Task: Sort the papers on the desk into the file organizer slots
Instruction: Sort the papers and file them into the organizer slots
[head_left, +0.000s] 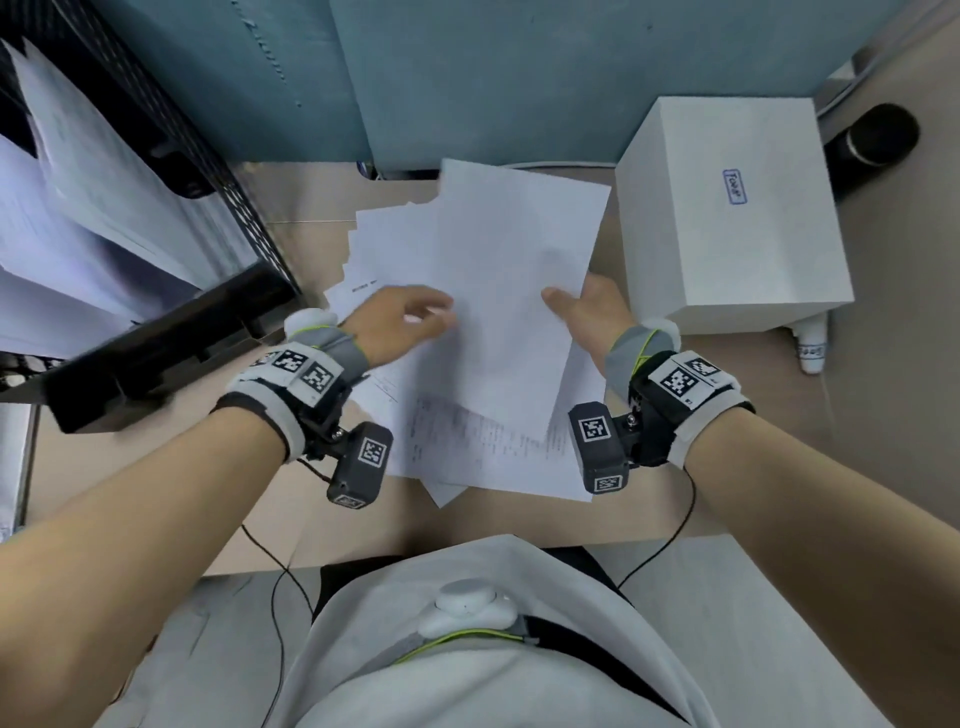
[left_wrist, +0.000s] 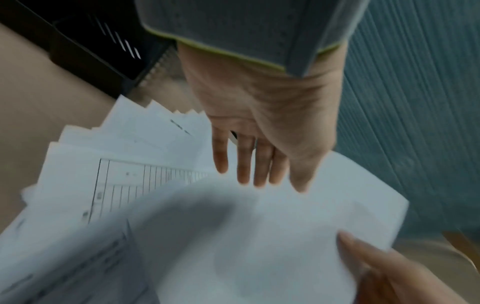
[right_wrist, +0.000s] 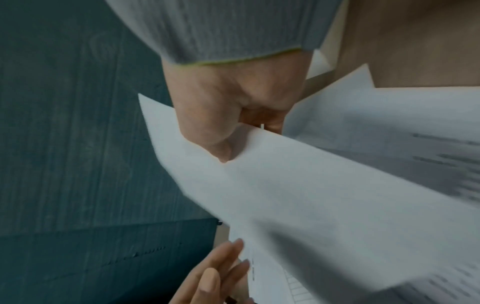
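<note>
A loose stack of printed papers (head_left: 467, 447) lies fanned out on the tan desk. Above it is a blank-looking white sheet (head_left: 509, 270), tilted and lifted off the stack. My right hand (head_left: 587, 312) pinches its right edge, thumb on top and fingers underneath, as the right wrist view shows (right_wrist: 215, 123). My left hand (head_left: 415, 317) is at the sheet's left edge with its fingers straight (left_wrist: 249, 160), gripping nothing. The black mesh file organizer (head_left: 171, 332) stands at the left, with several sheets lying in its slots.
A white box (head_left: 727, 218) with a small blue label stands right of the papers, close to my right hand. A small white bottle (head_left: 813, 348) and a black cylinder (head_left: 872, 140) lie beyond it. A teal partition (head_left: 519, 78) closes off the desk's far side.
</note>
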